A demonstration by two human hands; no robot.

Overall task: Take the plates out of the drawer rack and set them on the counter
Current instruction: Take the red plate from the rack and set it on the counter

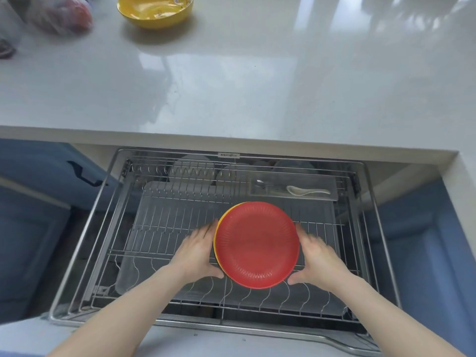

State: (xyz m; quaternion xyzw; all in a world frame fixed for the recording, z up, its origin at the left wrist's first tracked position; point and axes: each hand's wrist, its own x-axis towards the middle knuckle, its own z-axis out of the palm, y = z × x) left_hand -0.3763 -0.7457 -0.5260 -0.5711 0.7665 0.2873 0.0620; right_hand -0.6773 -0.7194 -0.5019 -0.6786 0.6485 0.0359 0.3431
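I'm clamping the plates [257,244], red on yellow, by opposite rims: left hand [196,253], right hand [318,258] | stack hovering flat above the drawer rack [164,222], so neither slides | I'm aiming for the bare worktop [257,86], clear of the yellow bowl [155,10]

Left grip [197,249] and right grip [315,256] extended forward, fingers curled.

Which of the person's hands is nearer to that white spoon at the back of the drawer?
The right hand. It holds the red plate on its right side, below the white spoon. The left hand holds the plate's opposite edge, farther away.
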